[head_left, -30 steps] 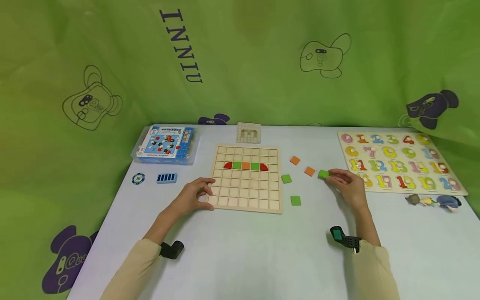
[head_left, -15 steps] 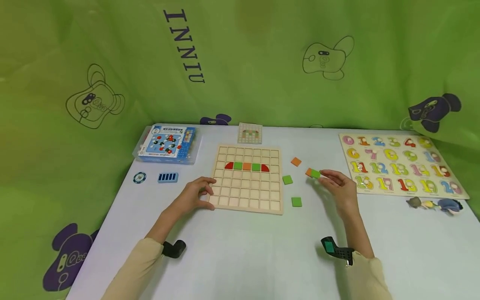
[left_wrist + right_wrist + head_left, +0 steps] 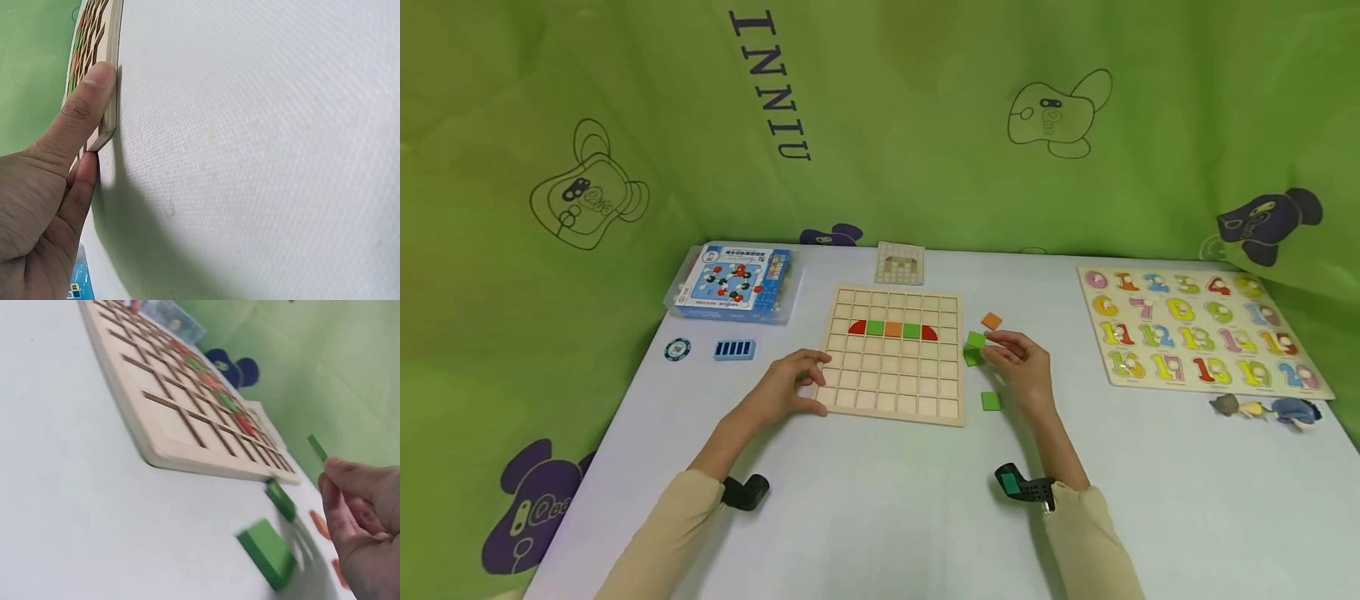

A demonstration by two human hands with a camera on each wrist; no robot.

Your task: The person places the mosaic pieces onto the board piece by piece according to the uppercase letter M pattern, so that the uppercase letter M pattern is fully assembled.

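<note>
i see my right hand [image 3: 1022, 367] raised just off the table [image 3: 880, 508], fingertips pinching a green tile [image 3: 976, 339] beside the right edge of the wooden grid board [image 3: 891, 392], above another green tile [image 3: 972, 357]. my left hand [image 3: 786, 385] grips the board's near left corner, thumb pressed against its edge, forearm lying flat.

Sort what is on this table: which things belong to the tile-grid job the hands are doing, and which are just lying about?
In use: wooden grid board, held green tile, loose green tiles, orange tile, pattern card, left hand, right hand.

Lying about: number puzzle, blue box, poker chip, small toys.
</note>
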